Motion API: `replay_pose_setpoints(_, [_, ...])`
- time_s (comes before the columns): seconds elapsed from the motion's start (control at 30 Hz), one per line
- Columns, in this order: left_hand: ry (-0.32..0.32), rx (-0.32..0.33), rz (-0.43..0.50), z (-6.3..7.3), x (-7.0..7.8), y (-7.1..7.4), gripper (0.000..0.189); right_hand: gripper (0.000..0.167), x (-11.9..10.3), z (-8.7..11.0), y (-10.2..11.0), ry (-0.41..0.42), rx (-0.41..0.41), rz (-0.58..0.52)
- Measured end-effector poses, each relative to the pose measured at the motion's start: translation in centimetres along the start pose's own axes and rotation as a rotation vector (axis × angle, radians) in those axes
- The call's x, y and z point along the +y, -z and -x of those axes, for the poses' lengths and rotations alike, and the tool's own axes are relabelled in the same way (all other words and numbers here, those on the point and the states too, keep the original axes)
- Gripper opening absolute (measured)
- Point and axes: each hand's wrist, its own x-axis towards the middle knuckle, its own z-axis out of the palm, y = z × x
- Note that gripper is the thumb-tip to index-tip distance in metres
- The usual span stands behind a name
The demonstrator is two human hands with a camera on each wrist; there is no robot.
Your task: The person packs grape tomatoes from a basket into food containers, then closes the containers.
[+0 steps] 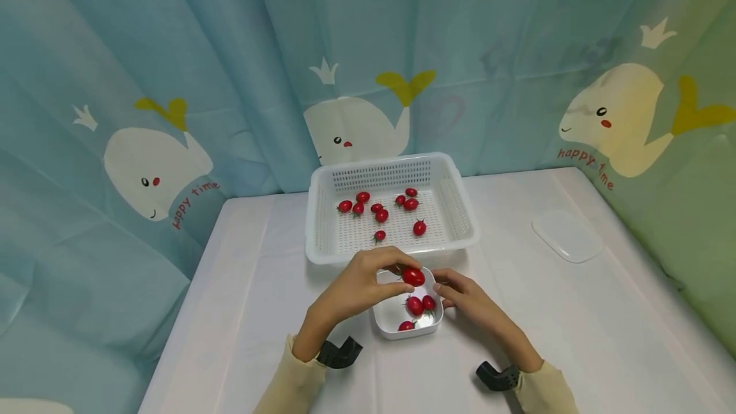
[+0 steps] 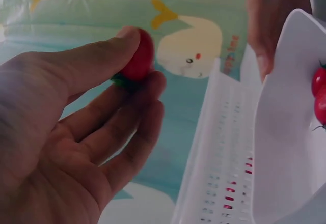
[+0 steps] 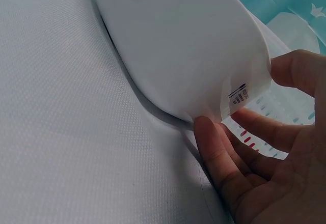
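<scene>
My left hand pinches a red cherry tomato between thumb and fingertips, above a small white plastic box. In the left wrist view this tomato shows its green stem end pointing down toward the palm. Three cherry tomatoes are visible in the box; part of its inside is hidden by the left hand. At the box's right side, my right hand holds it, thumb at the rim and fingers against the outer wall. The right wrist view shows a printed label on that wall.
Behind the small box stands a larger white slotted basket with several cherry tomatoes spread over its floor. A clear lid lies on the white table to the right. A whale-patterned curtain hangs behind.
</scene>
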Motion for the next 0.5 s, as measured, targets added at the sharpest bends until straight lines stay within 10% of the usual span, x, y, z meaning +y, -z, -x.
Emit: replay_pose_setpoints(0.5, [0.136,-0.166,-0.163,-0.3,-1.2,-1.2,0.032,0.044,-0.3,0.0,0.0,0.033,-0.014,-0.041])
